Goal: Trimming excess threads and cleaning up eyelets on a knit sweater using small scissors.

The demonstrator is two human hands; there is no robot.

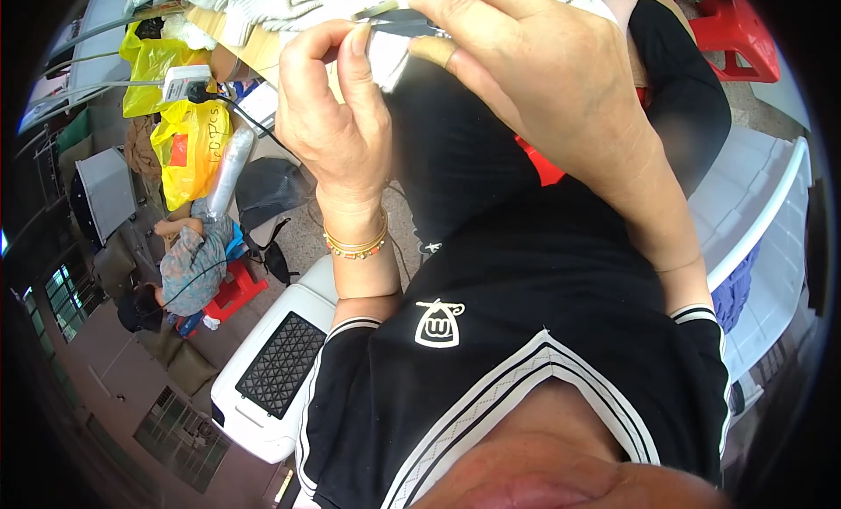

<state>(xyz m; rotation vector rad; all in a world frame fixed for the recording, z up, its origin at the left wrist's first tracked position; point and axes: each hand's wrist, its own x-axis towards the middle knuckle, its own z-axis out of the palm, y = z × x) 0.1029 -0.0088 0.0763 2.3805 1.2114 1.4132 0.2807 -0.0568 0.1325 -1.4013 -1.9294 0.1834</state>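
My left hand (337,115) pinches white fabric (385,58) in a closed grip, my right hand (526,71) (bandaged finger) clamps dark scissors (407,20)

A wooden table (263,49) carries white knitted cloth (263,5).

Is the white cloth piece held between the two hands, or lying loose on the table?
Held. The left hand pinches the white cloth between thumb and fingers, and the right hand grips its upper edge; it is lifted off the table.
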